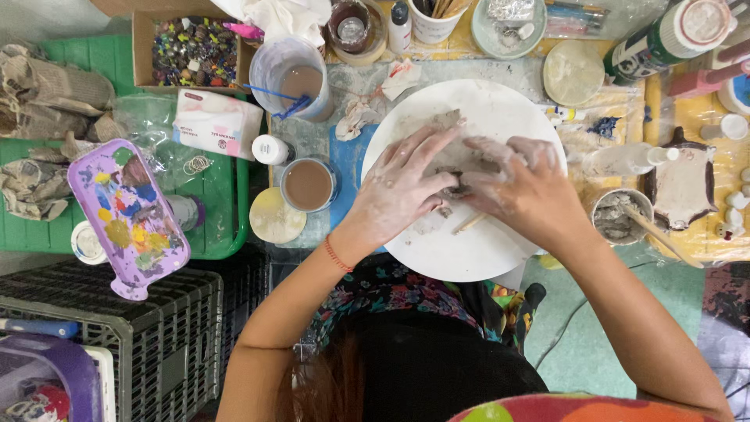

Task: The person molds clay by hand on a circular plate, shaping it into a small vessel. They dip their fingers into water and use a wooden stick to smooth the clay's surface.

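Clay (461, 156), grey and wet, lies flat on the white round board (484, 250), toward its 12 o'clock half. Both hands rest on it. The left hand (402, 187) lies palm down with fingers spread over the 9 o'clock side of the lump; it presses on the clay and closes around nothing. The right hand (523, 187) covers the 3 o'clock side, fingers curled inward, fingertips meeting those of the left hand near the middle. Whether the right fingers pinch any clay cannot be told; the hand hides them.

Judged from this posture, the step in hand is pressing and shaping. For an even result, keep pressure low and equal under both palms, work from the centre outward, and keep the clay damp.

A thin wooden stick (469, 224) lies on the board at 6 o'clock from the hands, just beside them. A cup of muddy water (308, 185) stands off the board at 9 o'clock. A purple paint palette (129, 215) lies further out at 9 o'clock, well apart.
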